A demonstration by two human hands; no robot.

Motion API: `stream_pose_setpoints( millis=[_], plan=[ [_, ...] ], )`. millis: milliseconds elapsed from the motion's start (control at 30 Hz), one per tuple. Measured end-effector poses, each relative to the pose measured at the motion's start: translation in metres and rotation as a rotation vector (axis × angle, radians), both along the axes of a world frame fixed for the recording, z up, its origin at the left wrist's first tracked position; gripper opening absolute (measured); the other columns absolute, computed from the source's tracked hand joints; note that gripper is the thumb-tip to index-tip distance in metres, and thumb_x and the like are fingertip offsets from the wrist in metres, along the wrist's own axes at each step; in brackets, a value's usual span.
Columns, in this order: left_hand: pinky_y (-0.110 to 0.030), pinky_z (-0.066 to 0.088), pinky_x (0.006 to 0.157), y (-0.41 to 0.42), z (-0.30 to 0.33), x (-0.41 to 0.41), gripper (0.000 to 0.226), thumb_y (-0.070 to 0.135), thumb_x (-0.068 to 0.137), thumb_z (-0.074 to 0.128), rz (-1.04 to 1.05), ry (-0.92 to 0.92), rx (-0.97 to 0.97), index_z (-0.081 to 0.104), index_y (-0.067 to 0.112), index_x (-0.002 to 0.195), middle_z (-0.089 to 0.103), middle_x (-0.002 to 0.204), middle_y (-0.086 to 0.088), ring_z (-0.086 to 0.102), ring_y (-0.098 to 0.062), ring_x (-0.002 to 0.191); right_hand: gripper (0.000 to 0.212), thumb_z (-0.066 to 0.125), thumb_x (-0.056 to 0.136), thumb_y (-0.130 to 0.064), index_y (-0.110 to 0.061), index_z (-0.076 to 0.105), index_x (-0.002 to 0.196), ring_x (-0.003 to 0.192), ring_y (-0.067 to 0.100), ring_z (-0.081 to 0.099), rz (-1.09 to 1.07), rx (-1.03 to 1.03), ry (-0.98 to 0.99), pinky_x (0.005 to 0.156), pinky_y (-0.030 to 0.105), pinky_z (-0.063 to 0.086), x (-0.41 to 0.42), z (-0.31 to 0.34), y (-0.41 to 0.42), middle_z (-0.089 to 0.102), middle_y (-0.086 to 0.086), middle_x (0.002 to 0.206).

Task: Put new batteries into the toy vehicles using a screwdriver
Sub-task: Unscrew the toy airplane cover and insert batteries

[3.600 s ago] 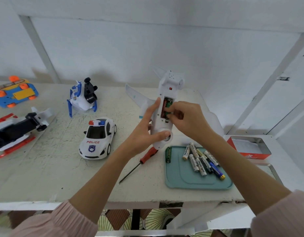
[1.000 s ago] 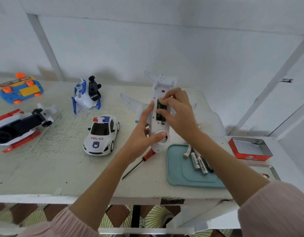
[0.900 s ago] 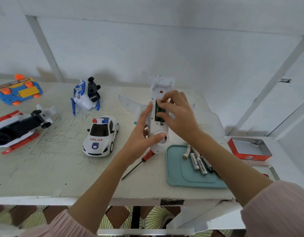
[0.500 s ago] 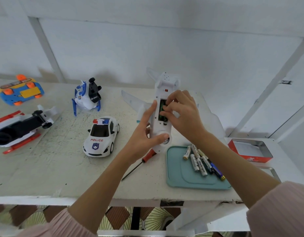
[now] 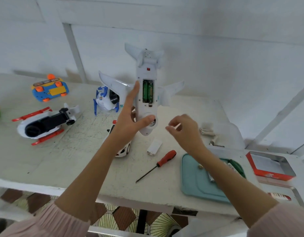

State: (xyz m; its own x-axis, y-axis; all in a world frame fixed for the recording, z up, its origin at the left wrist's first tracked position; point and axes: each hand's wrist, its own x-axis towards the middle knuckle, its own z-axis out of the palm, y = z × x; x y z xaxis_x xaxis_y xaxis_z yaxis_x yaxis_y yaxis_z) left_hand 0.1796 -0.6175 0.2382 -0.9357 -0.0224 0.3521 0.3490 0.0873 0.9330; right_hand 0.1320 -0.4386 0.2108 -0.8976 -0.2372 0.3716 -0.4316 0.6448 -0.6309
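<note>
My left hand (image 5: 130,120) grips the white toy airplane (image 5: 147,69) by its nose end and holds it upright above the table, belly toward me. Its battery compartment is uncovered, with green batteries (image 5: 147,91) inside. My right hand (image 5: 183,130) hovers lower right of the plane, apart from it, blurred, fingers loosely curled with nothing visible in them. A small white battery cover (image 5: 154,146) lies on the table below the plane. The red-handled screwdriver (image 5: 166,156) lies beside it. My right forearm hides most of the loose batteries (image 5: 231,165) on the teal tray (image 5: 195,183).
A police car (image 5: 122,151) sits half hidden behind my left forearm. A blue-white robot toy (image 5: 105,100), a black-white-red vehicle (image 5: 45,125) and a blue-orange car (image 5: 49,89) stand on the left. A red tin box (image 5: 271,166) sits at the right, with white batteries (image 5: 207,131) behind the tray.
My right hand has left the battery compartment and dropped down to the right. The plane is raised higher, and the green batteries now show uncovered.
</note>
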Motion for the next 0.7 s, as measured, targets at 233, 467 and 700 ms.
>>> stream_pose_setpoints(
  millis=[233,467,700],
  plan=[
    [-0.020,0.053,0.077,-0.022,-0.002,0.015,0.084,0.017,0.083,0.072,0.096,0.017,-0.029,0.019,0.056,0.136,0.043,0.145,0.004,0.060,-0.011,0.110,0.041,0.069,0.078,-0.040,-0.011,0.055,0.103,0.087,0.023,0.052,0.072,0.417,-0.279,0.070,0.028,0.040,0.006,-0.020,-0.042,0.046,0.006,0.104],
    [-0.023,0.054,0.077,-0.034,-0.006,0.022,0.084,0.020,0.082,0.071,0.133,-0.007,-0.022,0.019,0.056,0.138,0.043,0.146,0.004,0.060,-0.015,0.111,0.036,0.073,0.078,-0.027,-0.008,0.057,0.104,0.079,0.018,0.044,0.098,0.409,-0.314,0.068,0.022,0.034,0.009,-0.027,-0.054,0.042,0.008,0.110],
    [-0.023,0.054,0.078,-0.037,-0.007,0.021,0.084,0.021,0.082,0.071,0.123,-0.011,-0.016,0.020,0.061,0.135,0.042,0.146,0.002,0.058,-0.017,0.114,0.027,0.078,0.071,-0.018,-0.007,0.063,0.091,0.082,0.013,0.045,0.118,0.245,-0.365,0.056,0.009,0.030,0.006,-0.031,-0.056,0.045,0.000,0.089]
  ],
)
